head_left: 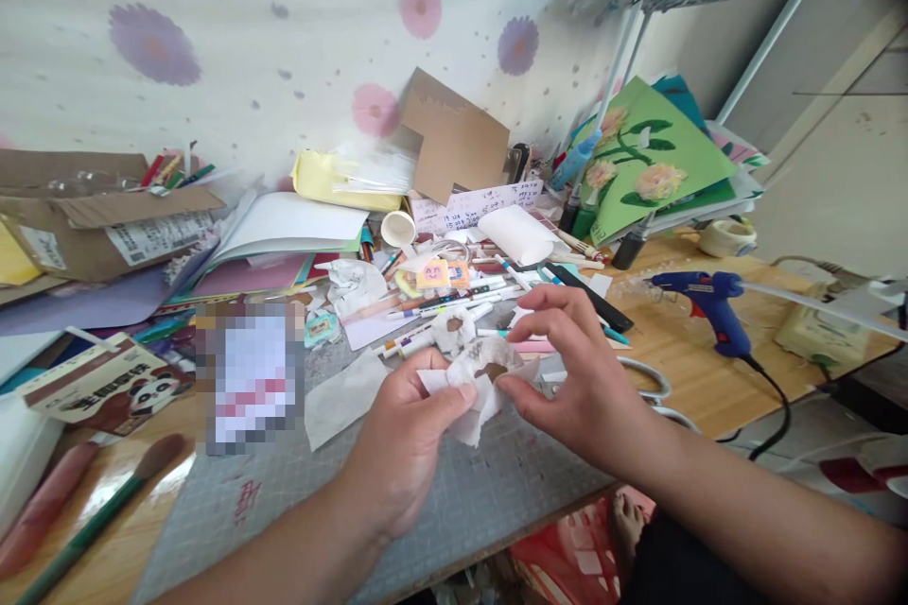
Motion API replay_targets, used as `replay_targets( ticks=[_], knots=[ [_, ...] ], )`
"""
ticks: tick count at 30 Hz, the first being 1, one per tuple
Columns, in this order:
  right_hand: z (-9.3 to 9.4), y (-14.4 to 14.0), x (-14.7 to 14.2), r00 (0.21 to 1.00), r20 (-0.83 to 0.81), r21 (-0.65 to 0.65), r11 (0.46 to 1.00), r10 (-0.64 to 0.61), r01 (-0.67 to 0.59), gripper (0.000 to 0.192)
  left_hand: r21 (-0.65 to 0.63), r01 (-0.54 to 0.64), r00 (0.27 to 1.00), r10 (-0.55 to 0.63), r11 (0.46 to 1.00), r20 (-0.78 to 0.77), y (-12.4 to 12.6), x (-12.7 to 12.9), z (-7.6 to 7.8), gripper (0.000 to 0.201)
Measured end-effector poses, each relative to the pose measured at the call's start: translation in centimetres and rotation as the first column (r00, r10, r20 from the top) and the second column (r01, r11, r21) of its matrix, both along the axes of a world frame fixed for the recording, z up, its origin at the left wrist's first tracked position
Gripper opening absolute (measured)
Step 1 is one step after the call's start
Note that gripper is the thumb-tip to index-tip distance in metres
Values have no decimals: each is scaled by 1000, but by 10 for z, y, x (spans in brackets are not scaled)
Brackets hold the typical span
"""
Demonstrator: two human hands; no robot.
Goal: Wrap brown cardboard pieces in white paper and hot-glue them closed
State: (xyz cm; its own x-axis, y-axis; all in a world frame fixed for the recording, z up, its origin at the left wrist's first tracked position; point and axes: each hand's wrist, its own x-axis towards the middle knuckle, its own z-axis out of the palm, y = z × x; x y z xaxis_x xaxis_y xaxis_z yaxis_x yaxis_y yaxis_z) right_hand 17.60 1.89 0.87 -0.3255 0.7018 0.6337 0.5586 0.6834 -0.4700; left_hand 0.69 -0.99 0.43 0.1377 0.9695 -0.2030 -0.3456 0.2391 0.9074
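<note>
Both my hands hold one crumpled white tissue paper piece [477, 376] with a brown patch at its middle, just above the grey cutting mat [454, 492]. My left hand [408, 435] pinches its left edge between thumb and fingers. My right hand [567, 369] pinches its right edge, fingers curled over the top. A second small white paper wad with a brown spot [454, 329] lies just behind the held piece, among several pens and markers [454, 298].
A blue glue gun [709, 302] stands at the right, its black cord trailing off the wooden table [681, 340]. Scissors handles [649, 383] lie beside my right wrist. A cardboard box [99, 217], papers, a paintbrush [99, 510] and a green flower card [649, 156] crowd the rest.
</note>
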Motion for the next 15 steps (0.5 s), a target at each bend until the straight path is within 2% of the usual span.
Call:
replay_targets(
  ticks=[3, 5, 6, 8, 10, 11, 12, 15],
  knots=[
    [0, 2, 1, 998, -59, -130, 991, 16, -24, 43, -13, 6, 1000, -6, 1000, 6, -1, 0, 0, 17],
    [0, 2, 5, 988, -137, -281, 953, 77, -114, 43, -28, -5, 1000, 5, 1000, 18, -1, 0, 0, 17],
    [-1, 2, 8, 973, -195, -365, 911, 124, -190, 45, -36, -14, 1000, 15, 999, 26, 0, 0, 1, 16],
    [-1, 1, 14, 915, -344, -512, 776, 209, -369, 51, -56, -35, 999, 38, 998, 39, 2, 1, 2, 13],
    [-1, 1, 19, 856, -468, -588, 645, 221, -488, 57, -84, -46, 997, 51, 995, 50, 4, 1, 3, 11],
    [-1, 1, 20, 840, -505, -611, 606, 198, -509, 59, -96, -49, 997, 55, 994, 56, 5, 1, 3, 10],
    [-1, 1, 20, 830, -532, -621, 587, 171, -519, 60, -102, -47, 997, 54, 994, 63, 5, 1, 4, 9],
    [-2, 3, 16, 812, -573, -627, 580, 110, -521, 60, -82, -14, 997, 20, 997, 69, 4, 2, 3, 7]
  ],
)
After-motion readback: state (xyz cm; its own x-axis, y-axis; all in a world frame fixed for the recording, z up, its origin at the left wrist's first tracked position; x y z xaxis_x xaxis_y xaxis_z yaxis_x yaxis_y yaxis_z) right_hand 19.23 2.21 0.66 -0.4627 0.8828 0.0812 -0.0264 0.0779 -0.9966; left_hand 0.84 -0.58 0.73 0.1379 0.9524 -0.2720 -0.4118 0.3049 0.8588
